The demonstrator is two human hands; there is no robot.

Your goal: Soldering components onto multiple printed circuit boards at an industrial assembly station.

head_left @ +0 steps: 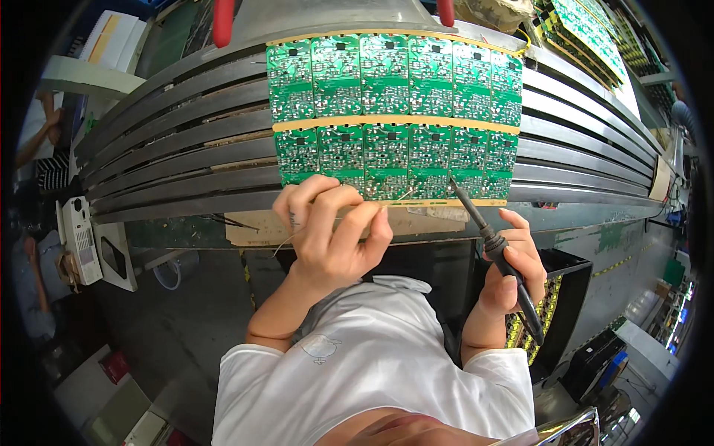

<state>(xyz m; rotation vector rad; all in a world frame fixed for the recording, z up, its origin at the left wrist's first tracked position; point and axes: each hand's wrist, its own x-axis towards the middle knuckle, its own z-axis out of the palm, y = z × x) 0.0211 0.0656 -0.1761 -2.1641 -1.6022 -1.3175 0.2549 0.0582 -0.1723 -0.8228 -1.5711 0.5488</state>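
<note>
A panel of green circuit boards (387,171) with tan edge strips lies across metal rails, its two rows crowded with small parts. In my right hand (515,267) is a black soldering iron (476,215), gripped like a pen, its tip at the near row right of the middle. My left hand (327,227) pinches a thin solder wire (401,198) at the panel's near edge. The wire's end points over the boards, left of the iron's tip, and its tail trails below the hand. Whether the iron's tip touches a joint, I cannot tell.
Long metal rails (186,149) run left and right under the panel. Two red handles (223,22) stand at the far side. More green boards (587,37) are stacked at far right. A black rack (561,271) holding boards stands beside my right arm. People sit at left.
</note>
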